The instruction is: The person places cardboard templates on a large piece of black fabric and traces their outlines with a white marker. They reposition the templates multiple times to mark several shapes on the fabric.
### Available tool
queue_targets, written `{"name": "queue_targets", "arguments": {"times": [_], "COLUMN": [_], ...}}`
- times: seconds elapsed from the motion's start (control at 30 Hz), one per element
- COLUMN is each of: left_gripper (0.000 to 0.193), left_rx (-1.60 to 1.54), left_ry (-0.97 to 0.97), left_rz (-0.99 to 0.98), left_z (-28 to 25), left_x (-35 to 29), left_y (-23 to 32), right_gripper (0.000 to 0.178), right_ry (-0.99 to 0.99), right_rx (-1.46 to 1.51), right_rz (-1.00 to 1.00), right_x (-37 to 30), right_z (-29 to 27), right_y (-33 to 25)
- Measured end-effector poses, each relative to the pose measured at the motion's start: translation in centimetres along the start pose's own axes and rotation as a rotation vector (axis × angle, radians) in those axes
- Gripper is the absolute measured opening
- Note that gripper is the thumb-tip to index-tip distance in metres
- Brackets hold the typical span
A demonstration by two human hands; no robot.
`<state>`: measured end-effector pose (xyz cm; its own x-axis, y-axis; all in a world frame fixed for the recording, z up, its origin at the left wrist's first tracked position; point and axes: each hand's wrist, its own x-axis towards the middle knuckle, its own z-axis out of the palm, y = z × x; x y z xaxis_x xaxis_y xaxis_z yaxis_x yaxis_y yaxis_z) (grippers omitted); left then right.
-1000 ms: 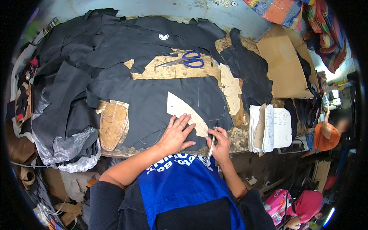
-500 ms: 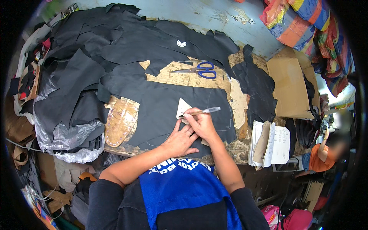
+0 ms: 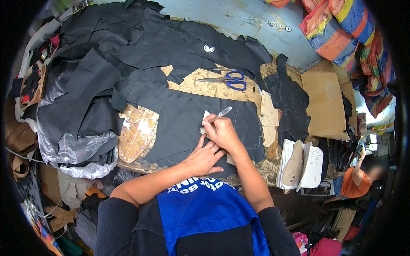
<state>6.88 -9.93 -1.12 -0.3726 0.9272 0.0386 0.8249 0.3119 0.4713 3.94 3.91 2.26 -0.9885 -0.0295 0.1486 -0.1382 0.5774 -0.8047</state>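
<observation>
A black leather-like sheet lies on the worn wooden table, with faint pale lines drawn on it. On it rests a small cream pattern piece, mostly covered by my right hand. That hand is closed around a clear-barrelled pen, whose tip is hidden behind the fingers at the piece's edge. My left hand lies flat on the sheet just below, fingers stretched out, fingertips at the lower end of the piece. It holds nothing in its grasp.
Beyond the sheet lie blue-handled scissors. Cream pattern pieces and notebooks sit at the right, near a cardboard box. A clear-covered template and heaped black material occupy the left. A person in orange is far right.
My right hand has shifted slightly up over the pattern piece and hides more of it. The pen stands at a steeper slant. My left hand stays in nearly the same place.
</observation>
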Motion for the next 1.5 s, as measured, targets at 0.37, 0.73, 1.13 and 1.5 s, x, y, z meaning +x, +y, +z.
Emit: {"name": "queue_targets", "arguments": {"times": [0.37,0.73,1.13,1.5], "left_gripper": [0.060,0.058,0.057,0.057], "left_rx": [-0.011,0.078,0.079,0.080], "left_ry": [0.029,0.054,0.074,0.060], "left_rz": [0.011,0.000,0.002,-0.001], "left_z": [-0.5,0.2,0.0,0.3], "left_x": [0.0,0.1,0.2,0.1], "left_y": [0.4,0.4,0.6,0.5], "right_gripper": [0.014,0.012,0.012,0.011], "right_ry": [0.328,0.362,0.452,0.487], "right_rx": [-0.088,-0.046,0.127,0.024], "right_rz": [-0.017,0.299,0.320,0.283], "right_x": [2.6,-9.2,-17.0,-16.9], "right_z": [1.3,-3.4,-1.6,-0.5], "right_y": [2.2,2.6,-0.2,0.5]}}
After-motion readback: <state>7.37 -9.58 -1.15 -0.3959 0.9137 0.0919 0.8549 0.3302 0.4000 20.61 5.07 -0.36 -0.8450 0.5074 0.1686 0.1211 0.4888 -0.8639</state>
